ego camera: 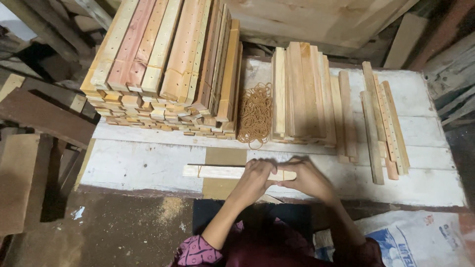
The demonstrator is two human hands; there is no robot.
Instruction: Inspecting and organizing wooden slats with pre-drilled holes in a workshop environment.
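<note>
Wooden slat bundle (217,171) under both hands.

Rubber bands (255,114) btwn drilled slat stack (166,64) & plain slats (300,91)

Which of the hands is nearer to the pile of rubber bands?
Left. The left hand lies almost directly below the pile of rubber bands; the right hand sits farther to the right.

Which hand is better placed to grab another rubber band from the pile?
Probably the left hand. It lies almost directly below the rubber band pile, while the right hand sits further right, gripping the end of the wooden strip bundle.
</note>
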